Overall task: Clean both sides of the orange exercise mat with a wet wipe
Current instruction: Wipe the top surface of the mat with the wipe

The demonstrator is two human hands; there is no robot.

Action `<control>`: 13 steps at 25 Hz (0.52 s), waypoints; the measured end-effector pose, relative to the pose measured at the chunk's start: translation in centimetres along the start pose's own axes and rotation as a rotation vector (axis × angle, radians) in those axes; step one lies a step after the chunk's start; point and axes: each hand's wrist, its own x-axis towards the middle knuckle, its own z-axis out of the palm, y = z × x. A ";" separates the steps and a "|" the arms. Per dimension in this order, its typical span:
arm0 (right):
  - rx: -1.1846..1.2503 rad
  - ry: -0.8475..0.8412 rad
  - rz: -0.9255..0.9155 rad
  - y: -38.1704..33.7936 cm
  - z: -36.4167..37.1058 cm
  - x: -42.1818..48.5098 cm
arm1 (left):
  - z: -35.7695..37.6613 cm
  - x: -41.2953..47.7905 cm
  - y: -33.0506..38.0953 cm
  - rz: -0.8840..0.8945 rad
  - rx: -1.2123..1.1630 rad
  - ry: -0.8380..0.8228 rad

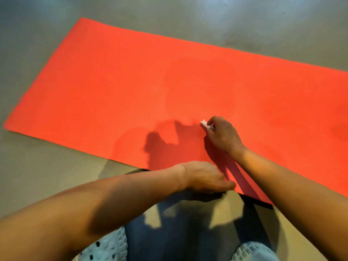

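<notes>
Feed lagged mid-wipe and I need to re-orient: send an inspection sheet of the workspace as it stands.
Surface: grey floor, smooth, glare at the far side.
Job's things: orange exercise mat lies flat, faint darker patches mid-mat; wet wipe small, white, bunched.
Clutter: nothing seen.
Grippers: right hand pinches the wet wipe at the mat's surface; left hand at the mat's near edge, fingers hidden, grip unclear.
Cables: nothing seen.
Surroundings: jeans and pale shoes of the person, bottom of view.

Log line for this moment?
right hand: pinches wet wipe on orange mat | left hand: at mat's near edge, grip unclear | mat: flat on floor
</notes>
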 end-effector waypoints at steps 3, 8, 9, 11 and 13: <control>-0.012 0.005 0.005 0.5 0.5 -1.6 | -0.2 3.6 1.9 -0.035 -0.200 -0.128; -0.134 0.086 -0.008 3.4 -0.7 -2.2 | 1.5 3.4 0.9 -0.055 -0.115 -0.095; -0.130 0.130 0.051 4.3 -1.4 -1.5 | 1.5 2.5 -0.4 -0.134 -0.117 -0.072; -0.117 0.172 0.138 5.6 -2.2 -0.5 | 1.5 1.1 -3.4 -0.271 -0.107 -0.020; -0.081 0.156 0.109 5.0 -1.7 -0.9 | 1.3 -0.3 -6.6 -0.419 -0.117 0.043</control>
